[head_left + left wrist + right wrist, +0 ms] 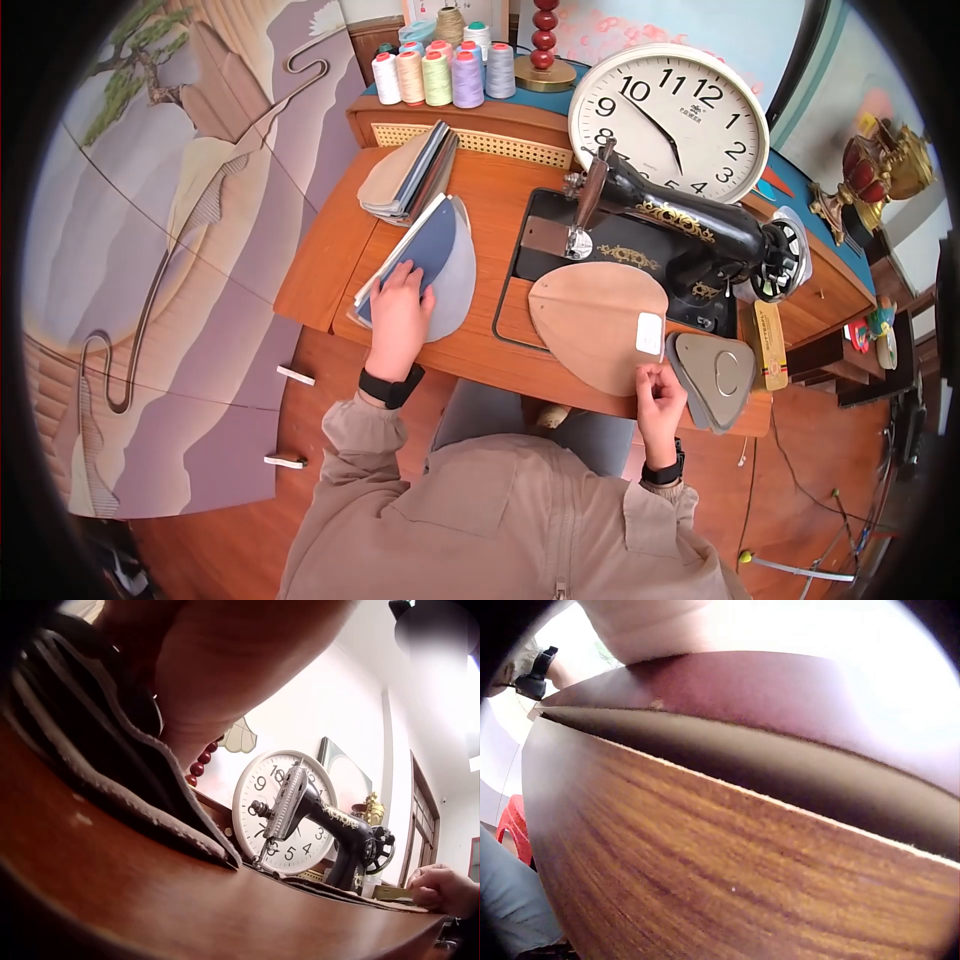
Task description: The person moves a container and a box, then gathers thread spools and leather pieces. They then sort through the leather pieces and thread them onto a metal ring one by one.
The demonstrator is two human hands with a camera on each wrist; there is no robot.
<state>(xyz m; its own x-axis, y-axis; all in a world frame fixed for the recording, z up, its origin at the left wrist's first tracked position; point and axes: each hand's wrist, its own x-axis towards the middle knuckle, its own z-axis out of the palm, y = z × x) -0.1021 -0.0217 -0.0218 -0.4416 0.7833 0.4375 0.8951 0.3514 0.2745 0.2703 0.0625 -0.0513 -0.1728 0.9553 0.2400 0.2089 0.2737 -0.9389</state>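
My left hand (pixel 398 312) lies with its fingers over a stack of curved blue and grey flat pieces (pixel 455 265) at the table's left. Their layered, fuzzy edges (pixel 124 799) show close up in the left wrist view. At the front edge, my right hand (pixel 658 400) has thumb and fingertips pinched together at the lower edge of a tan leaf-shaped piece (pixel 595 315) bearing a white label (pixel 649 334). This piece lies in front of a black sewing machine (pixel 680 215). The right wrist view shows mostly the wooden table edge (pixel 765 847); the right fingertips are hidden there.
Another stack of tan and grey pieces (pixel 400 180) lies farther back. Grey pieces with a metal ring (pixel 715 375) sit beside the right hand, next to a yellow box (pixel 770 345). Thread cones (pixel 437 78) and a round clock (pixel 670 120) stand behind.
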